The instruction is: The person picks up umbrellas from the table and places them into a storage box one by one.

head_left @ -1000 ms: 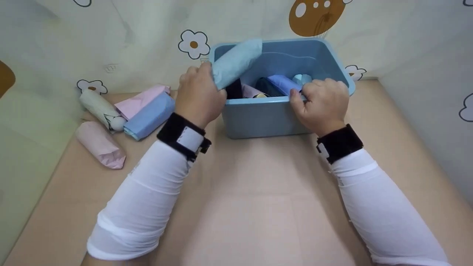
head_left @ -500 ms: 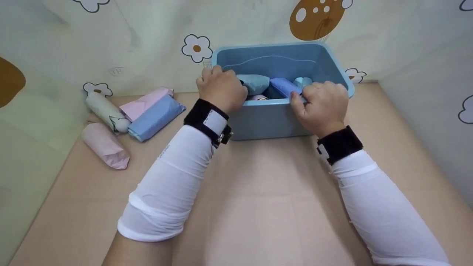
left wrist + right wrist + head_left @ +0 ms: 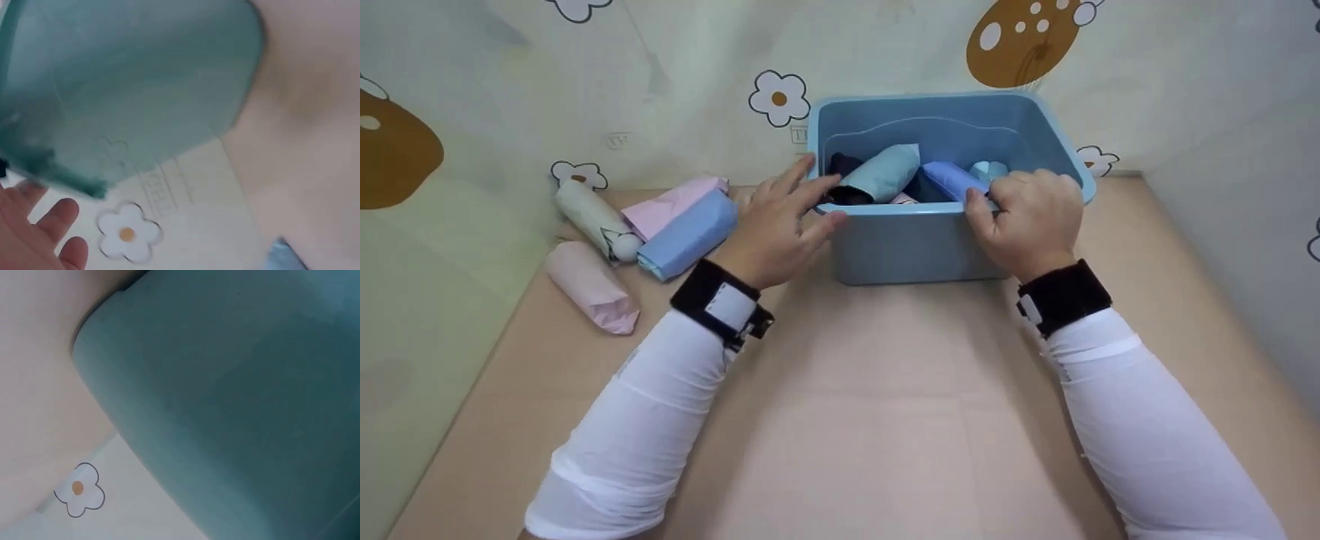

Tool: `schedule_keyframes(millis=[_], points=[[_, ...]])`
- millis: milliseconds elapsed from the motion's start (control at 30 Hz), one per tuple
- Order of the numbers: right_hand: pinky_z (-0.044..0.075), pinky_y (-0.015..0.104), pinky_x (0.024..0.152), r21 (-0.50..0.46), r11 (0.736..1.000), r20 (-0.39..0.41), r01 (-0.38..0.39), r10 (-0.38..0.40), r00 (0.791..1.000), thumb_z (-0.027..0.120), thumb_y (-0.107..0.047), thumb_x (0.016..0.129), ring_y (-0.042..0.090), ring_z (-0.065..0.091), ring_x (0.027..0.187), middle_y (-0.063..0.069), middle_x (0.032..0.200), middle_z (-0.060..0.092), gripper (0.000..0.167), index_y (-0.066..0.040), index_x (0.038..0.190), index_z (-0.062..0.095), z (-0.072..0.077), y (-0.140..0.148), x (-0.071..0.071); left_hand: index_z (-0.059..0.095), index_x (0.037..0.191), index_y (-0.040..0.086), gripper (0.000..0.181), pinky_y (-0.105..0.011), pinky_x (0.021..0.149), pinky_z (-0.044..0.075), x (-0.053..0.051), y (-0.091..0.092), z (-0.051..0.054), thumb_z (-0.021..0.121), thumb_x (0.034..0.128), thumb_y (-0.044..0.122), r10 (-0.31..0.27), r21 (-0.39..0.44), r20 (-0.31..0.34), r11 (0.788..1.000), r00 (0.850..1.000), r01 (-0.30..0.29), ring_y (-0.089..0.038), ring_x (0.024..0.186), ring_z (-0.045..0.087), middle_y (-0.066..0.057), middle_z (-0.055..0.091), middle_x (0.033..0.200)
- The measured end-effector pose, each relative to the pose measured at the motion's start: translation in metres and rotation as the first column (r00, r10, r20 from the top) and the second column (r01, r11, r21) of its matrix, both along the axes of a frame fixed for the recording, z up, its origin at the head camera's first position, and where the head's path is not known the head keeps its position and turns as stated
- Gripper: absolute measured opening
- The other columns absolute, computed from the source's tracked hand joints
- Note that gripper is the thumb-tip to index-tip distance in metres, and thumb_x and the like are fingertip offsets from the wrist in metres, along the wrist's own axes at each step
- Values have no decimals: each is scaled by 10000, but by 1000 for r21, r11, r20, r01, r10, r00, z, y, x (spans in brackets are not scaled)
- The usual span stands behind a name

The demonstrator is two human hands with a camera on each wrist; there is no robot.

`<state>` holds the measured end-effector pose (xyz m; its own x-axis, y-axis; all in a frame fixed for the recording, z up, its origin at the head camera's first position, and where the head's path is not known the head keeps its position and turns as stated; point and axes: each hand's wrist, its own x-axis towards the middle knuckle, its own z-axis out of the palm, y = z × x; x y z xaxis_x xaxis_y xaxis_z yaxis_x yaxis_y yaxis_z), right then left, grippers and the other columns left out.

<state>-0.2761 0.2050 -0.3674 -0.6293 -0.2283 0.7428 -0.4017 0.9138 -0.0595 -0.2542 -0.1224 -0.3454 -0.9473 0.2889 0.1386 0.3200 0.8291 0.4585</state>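
A blue plastic bin [image 3: 919, 244] stands by the back wall. My right hand [image 3: 1033, 217] grips its front rim near the right corner; the right wrist view shows only the bin's outer wall [image 3: 197, 382] and background. Beside the bin's left front corner is my left hand [image 3: 776, 225], fingers spread and holding nothing. In the left wrist view its fingers [image 3: 62, 216] are close to the bin's rim; contact is unclear. A teal paper-wrapped roll [image 3: 887, 171] lies tilted inside the bin. Next to it are a blue wrapped piece [image 3: 951, 180], a light blue one [image 3: 988, 171] and dark items, partly hidden.
Left of the bin, a pale wrapped roll [image 3: 589, 216], a light pink wrapped roll [image 3: 592, 285], a blue wrapped bundle [image 3: 690, 232] and a pink wrapped bundle [image 3: 669, 204] lie on the table [image 3: 870, 420]. A patterned sheet [image 3: 690, 112] covers the back wall.
My left hand has lowered the teal roll into the bin and let go, then drawn back left with its fingers spread. My right hand keeps its grip on the rim.
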Motion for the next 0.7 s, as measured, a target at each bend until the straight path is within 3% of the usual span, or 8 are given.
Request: schedule_keyframes(millis=[100,167,267,333,433,567,633,700], points=[[203,390,574,-6,1000,-4,-3,3,1000,417,-447,1013,337,385,507,113,529,376,603,-54,555,418,0,-1,0,254,1665,395,753,-727,1240,79,5,-38,-12,368,1012,753,95,-48,43,995,995,-93,-432,1623,160,-63,114,1783],[201,389,571,-13,1000,-12,-7,7,1000,426,-436,1006,334,380,502,112,525,372,593,-56,551,413,-1,-2,0,204,1686,337,823,-761,1206,118,12,-68,-17,387,1004,759,219,-124,85,970,972,-207,-508,1590,185,-171,141,1765],[201,387,566,-21,1000,-16,-10,10,1000,454,-415,995,330,375,497,112,521,373,577,-55,547,413,-1,0,1,159,1696,170,976,-810,1130,201,26,-111,-25,476,978,749,408,-245,189,900,893,-360,-638,1474,266,-361,196,1676],[204,385,565,-17,1000,-7,-8,8,1000,453,-416,998,329,374,498,114,522,376,579,-53,548,416,0,1,2,171,1674,64,1022,-814,1061,290,36,-134,-31,525,972,717,486,-307,266,862,833,-404,-690,1359,332,-456,255,1564],[210,388,571,-14,1000,4,-1,1,1000,431,-434,1007,335,378,506,122,526,384,596,-48,553,425,0,2,1,225,1629,-31,950,-745,952,421,48,-160,-41,529,1005,618,513,-343,364,850,777,-401,-652,1183,435,-490,271,1440],[210,389,573,-14,1000,10,2,-1,1000,412,-448,1015,337,378,510,125,528,385,612,-45,555,429,1,2,1,356,1547,-60,670,-545,753,522,55,-178,-51,467,1031,351,506,-294,410,861,759,-415,-521,933,536,-452,200,1416],[209,386,572,-15,1000,10,-2,3,1000,430,-437,1012,334,376,509,118,527,379,600,-50,553,424,0,1,1,421,1482,-57,584,-481,695,504,56,-182,-55,465,1022,301,529,-255,401,848,748,-464,-480,866,542,-440,163,1433],[209,390,563,-16,1000,-2,-7,7,1000,444,-427,1005,340,382,504,111,523,379,591,-54,547,418,-1,0,0,479,1394,-70,514,-503,704,494,55,-185,-59,484,1013,274,547,-247,367,837,752,-488,-505,881,527,-453,140,1466]])
